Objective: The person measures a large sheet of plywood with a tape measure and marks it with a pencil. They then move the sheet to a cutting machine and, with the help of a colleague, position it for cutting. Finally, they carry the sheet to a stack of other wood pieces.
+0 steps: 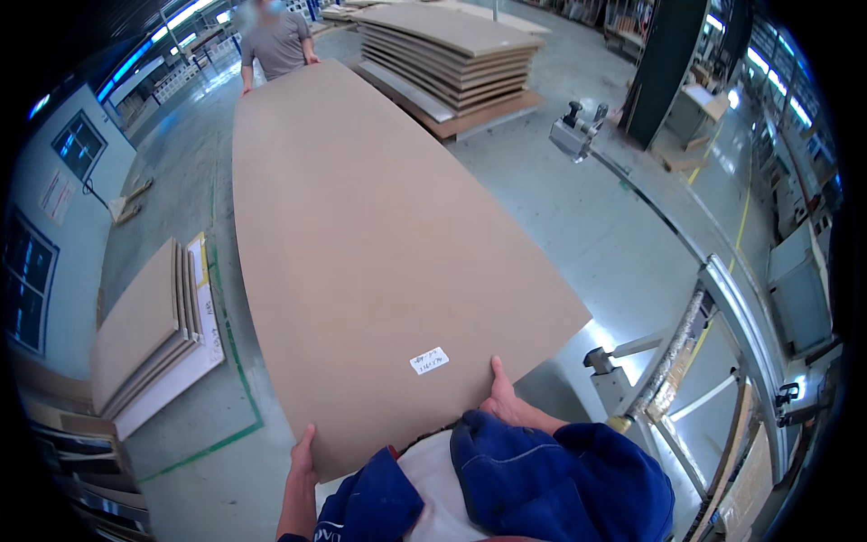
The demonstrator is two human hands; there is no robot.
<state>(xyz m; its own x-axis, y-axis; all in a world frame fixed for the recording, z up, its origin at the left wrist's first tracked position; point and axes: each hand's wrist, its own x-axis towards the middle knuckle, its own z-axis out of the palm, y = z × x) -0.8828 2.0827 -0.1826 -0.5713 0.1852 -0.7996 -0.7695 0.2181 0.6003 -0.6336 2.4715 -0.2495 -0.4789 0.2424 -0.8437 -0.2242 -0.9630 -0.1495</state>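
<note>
A large flat brown board (379,208) stretches away from my body across the middle of the view. My left hand (303,454) grips its near left corner, thumb on top and the other fingers hidden beneath. On the near edge further right, my right hand (508,403) holds the board the same way, its thumb lying on the upper face. A white paper label (429,360) with handwriting sits on the board close to my right thumb. At the far end a person in a grey shirt (276,45) has both hands at the board's edge.
Behind the board on the right rises a stack of brown boards (452,54). More boards (149,316) lean at the left, inside a green floor line. A metal frame with a curved rail (668,221) stands close on my right. A dark pillar (666,72) is beyond it.
</note>
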